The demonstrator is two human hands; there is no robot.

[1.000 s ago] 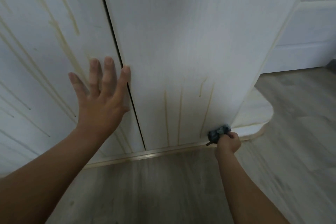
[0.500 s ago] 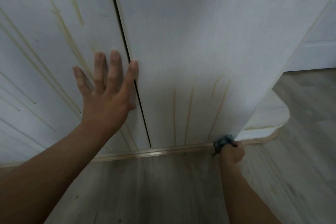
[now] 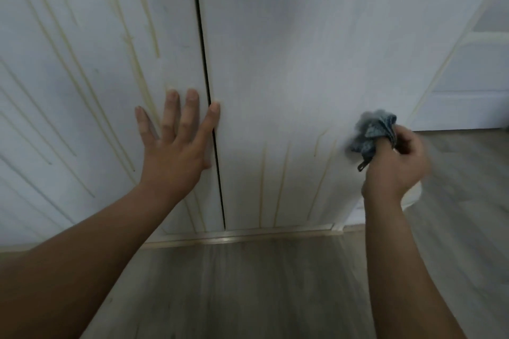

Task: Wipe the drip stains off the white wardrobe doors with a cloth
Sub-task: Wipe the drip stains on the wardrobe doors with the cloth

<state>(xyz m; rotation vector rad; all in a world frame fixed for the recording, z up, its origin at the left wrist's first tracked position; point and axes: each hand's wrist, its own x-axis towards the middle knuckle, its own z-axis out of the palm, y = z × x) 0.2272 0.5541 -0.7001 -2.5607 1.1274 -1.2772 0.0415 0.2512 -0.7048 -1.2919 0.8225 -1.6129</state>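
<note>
1. crumpled blue-grey cloth (image 3: pixel 370 135) bunched in the right hand (image 3: pixel 396 165), pressed to the smooth white right wardrobe door (image 3: pixel 289 63) near its outer edge.
2. left hand (image 3: pixel 176 146) spread flat across the dark door seam (image 3: pixel 209 107); yellowish drip streaks (image 3: pixel 281 181) below.

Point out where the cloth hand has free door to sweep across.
Free: the right door between the door gap and its right edge, above the cloth; only drips lie on its lower part. Crowded: the left hand is spread over the gap, one finger on the right door.
</note>
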